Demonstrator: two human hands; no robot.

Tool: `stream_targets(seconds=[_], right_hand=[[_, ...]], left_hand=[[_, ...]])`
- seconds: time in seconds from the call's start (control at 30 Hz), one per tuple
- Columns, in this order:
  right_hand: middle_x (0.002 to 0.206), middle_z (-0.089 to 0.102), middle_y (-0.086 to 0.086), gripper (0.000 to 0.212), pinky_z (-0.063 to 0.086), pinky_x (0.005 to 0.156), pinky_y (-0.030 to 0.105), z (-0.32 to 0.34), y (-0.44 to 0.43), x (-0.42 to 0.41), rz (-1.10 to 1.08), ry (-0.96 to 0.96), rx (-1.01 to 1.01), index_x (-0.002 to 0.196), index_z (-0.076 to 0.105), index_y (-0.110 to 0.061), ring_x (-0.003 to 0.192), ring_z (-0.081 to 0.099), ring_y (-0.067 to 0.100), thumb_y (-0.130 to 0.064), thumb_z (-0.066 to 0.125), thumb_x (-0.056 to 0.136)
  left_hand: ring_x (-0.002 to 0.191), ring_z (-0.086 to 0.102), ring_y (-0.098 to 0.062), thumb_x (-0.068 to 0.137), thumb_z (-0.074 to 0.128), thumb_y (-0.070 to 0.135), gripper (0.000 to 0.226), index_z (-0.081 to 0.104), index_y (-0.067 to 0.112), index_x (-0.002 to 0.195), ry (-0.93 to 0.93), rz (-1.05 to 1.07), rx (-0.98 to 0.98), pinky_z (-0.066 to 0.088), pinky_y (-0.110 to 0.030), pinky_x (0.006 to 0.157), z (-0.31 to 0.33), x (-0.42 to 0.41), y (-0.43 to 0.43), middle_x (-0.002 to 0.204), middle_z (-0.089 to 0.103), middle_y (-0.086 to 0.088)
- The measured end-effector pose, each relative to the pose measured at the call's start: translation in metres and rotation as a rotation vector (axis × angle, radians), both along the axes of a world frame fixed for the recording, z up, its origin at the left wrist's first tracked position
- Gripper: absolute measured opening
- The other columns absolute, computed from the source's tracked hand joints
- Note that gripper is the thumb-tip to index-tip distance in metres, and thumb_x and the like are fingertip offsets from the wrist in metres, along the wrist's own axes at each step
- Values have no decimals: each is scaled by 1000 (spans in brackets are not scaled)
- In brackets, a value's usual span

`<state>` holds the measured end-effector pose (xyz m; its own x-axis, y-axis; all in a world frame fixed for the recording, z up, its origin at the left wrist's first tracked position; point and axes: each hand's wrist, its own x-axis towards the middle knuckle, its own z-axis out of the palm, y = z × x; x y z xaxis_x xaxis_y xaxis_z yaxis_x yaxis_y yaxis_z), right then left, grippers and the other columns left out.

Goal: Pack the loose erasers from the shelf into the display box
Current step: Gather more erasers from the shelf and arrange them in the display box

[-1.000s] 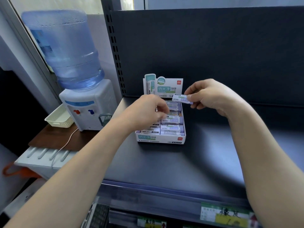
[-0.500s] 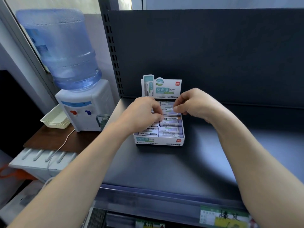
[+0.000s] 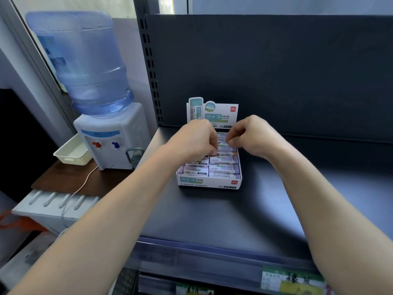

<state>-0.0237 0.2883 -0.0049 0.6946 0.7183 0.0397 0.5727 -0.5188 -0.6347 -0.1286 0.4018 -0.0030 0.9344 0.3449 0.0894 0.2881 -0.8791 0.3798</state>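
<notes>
A dark grey shelf (image 3: 234, 213) fills the middle, with a dark back panel (image 3: 276, 71) behind it and a slotted upright (image 3: 148, 67) at its left edge. A price label (image 3: 291, 282) sits on the front rail. Left of the shelf, a white water dispenser (image 3: 112, 135) with a blue bottle (image 3: 83, 60) stands on a brown bench (image 3: 63, 179), beside a cream basket (image 3: 72, 152). A white cable (image 3: 74, 194) hangs over the bench edge. The wall (image 3: 131, 50) behind is pale.

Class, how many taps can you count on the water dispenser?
2. A red tap sits on the left of the dispenser's front and a blue tap on the right. None seem hidden.
</notes>
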Motion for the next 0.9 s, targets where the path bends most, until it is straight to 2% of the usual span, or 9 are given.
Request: stream_targets(seconds=[0.17, 0.37, 0.43, 0.53, 0.6, 0.73, 0.83, 0.9], right_hand=[[80, 66, -1, 14, 43, 69, 23, -1, 1, -3, 6, -82, 26, 78, 72, -15, 78, 59, 12, -2, 68, 79], [79, 61, -4, 14, 41, 70, 24, 3, -2, 0, 64, -78, -76, 87, 71, -19, 79, 57, 14, -7, 72, 79], [76, 57, -7, 17, 41, 69, 24, 4, -3, 1, 95, -93, -130, 92, 70, -19, 77, 55, 14, -9, 72, 79], [83, 60, -3, 18, 41, 70, 25, 4, -2, 1, 82, -113, -146, 96, 70, -17, 79, 56, 15, -11, 73, 79], [87, 61, -1, 15, 42, 68, 24, 2, -1, 1, 64, -100, -140, 93, 69, -17, 81, 57, 16, -12, 73, 79], [82, 61, -3, 7, 38, 55, 20, 2, -2, 4, 43, -49, -82, 81, 65, -20, 74, 54, 12, -13, 67, 83], [74, 60, -4, 8, 40, 56, 23, 3, -2, 6, 12, -9, -36, 81, 65, -17, 68, 52, 10, -12, 62, 86], [70, 59, -3, 11, 44, 61, 26, 3, -1, 8, -29, 43, 32, 79, 65, -16, 69, 54, 15, -10, 60, 86]], left_hand=[[77, 61, -13, 78, 74, 15, 2, 74, 15, 80, 13, -22, 35, 45, -25, 66, 1, 3, 0, 85, 69, 0], [81, 63, -16, 81, 71, 16, 1, 72, 16, 80, 42, -59, 44, 52, -31, 73, -1, 4, 3, 88, 67, 0], [81, 62, -15, 82, 71, 16, 1, 72, 15, 82, 45, -58, 44, 52, -30, 72, -1, 5, 3, 88, 67, 0], [79, 62, -15, 81, 71, 16, 5, 74, 15, 86, 44, -61, 41, 50, -28, 71, -1, 5, 3, 88, 67, 0], [78, 62, -15, 81, 71, 15, 7, 75, 14, 87, 49, -68, 54, 50, -27, 69, 0, 6, 3, 88, 68, -1], [76, 62, -14, 85, 67, 15, 7, 72, 13, 89, 76, -83, 69, 50, -27, 69, 1, 7, 1, 88, 68, -1], [73, 58, -10, 87, 64, 16, 7, 71, 13, 89, 81, -87, 33, 44, -21, 62, 4, 7, 4, 86, 67, 0], [72, 58, -9, 87, 63, 15, 7, 70, 14, 88, 95, -91, 8, 42, -19, 60, 5, 6, 6, 84, 66, 2]])
